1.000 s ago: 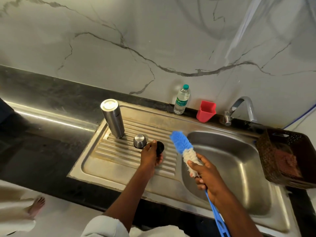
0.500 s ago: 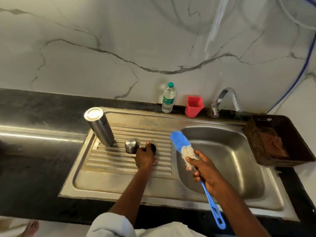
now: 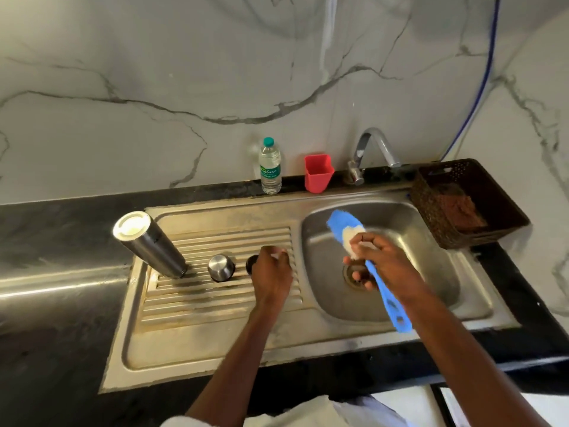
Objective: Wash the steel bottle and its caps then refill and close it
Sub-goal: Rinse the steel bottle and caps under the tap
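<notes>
Plastic water bottle (image 3: 270, 167) beside red cup (image 3: 318, 173)

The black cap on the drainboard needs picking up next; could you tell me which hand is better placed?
Left. The left hand already rests at the black cap, while the right hand grips the blue brush over the sink basin.

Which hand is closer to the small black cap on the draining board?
Left. The left hand is right at the black cap, partly covering it; the right hand holds the blue brush over the sink basin.

Plastic bottle (image 3: 270, 167) label: green, txt too blurry.
</notes>
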